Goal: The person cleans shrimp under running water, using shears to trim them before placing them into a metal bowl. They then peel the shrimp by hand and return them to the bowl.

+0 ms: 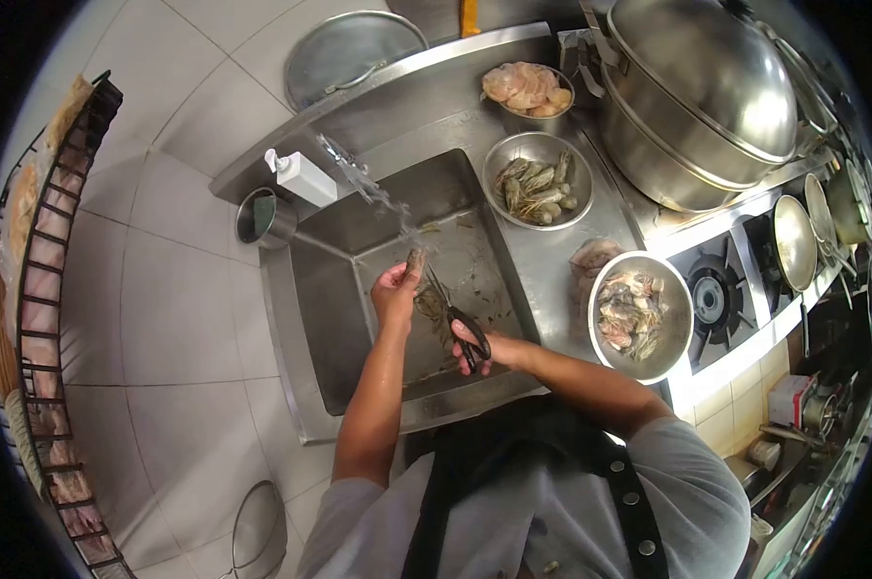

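Over the sink (pixel 320 328), my left hand (pixel 393 293) pinches a raw shrimp (pixel 415 261) just below the running faucet (pixel 359 174). My right hand (pixel 476 349) grips black-handled scissors (pixel 467 333), their blades pointing up toward the shrimp. Loose shrimp and scraps (pixel 428 304) lie on the sink bottom beneath my hands. On the counter to the right, one steel bowl (pixel 497 159) holds several whole grey shrimp (pixel 542 183). Closer to my right arm, another steel bowl (pixel 689 323) contains a mix of pinkish and grey shrimp pieces (pixel 633 314).
A container of pale raw meat (pixel 525 89) stands at the back, beside a large lidded steamer pot (pixel 706 87). The gas burner (pixel 711 294) is on the right. A white pump bottle (pixel 303 178) and metal cup (pixel 266 218) line the sink's left edge. A wire rack (pixel 45 289) stands far left.
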The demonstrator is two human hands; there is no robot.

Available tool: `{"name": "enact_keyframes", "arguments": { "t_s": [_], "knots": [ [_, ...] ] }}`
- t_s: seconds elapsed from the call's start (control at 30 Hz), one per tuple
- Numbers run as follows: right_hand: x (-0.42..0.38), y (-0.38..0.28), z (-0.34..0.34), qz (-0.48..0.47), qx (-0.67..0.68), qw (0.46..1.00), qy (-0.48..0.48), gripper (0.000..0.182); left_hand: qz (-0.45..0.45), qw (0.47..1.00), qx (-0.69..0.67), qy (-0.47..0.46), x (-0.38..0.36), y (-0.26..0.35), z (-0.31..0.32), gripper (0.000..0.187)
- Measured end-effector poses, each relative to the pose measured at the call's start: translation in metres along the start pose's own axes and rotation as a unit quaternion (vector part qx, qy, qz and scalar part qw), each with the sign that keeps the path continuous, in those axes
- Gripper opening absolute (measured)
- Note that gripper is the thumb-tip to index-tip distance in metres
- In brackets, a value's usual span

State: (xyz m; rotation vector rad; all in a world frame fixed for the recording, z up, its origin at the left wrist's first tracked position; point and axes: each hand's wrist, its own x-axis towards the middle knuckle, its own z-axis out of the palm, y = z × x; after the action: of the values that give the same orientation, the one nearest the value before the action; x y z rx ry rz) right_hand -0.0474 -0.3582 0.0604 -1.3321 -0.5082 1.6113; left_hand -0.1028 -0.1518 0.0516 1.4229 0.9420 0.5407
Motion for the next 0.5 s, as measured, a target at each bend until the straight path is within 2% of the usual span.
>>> {"name": "enact_keyframes", "arguments": {
  "t_s": [0.1,0.27,0.4,0.5],
  "knots": [
    [0.006,-0.004,-0.003,0.002,-0.003,1.0,0.011,0.085,-0.027,0.996,0.066,-0.057,-0.008,0.014,-0.001,0.034],
    [0.014,-0.002,-0.009,-0.049,-0.009,0.994,0.092,0.076,-0.028,0.997,0.044,-0.064,0.004,0.003,-0.008,0.033],
    [0.005,-0.005,-0.008,-0.08,-0.005,0.992,0.095,0.073,-0.022,0.998,0.027,-0.054,0.009,0.004,-0.014,0.032],
    [-0.004,-0.007,-0.01,-0.037,0.019,0.998,0.053,0.072,-0.036,0.997,0.046,-0.057,0.009,0.009,-0.017,0.032]
  ]
}}
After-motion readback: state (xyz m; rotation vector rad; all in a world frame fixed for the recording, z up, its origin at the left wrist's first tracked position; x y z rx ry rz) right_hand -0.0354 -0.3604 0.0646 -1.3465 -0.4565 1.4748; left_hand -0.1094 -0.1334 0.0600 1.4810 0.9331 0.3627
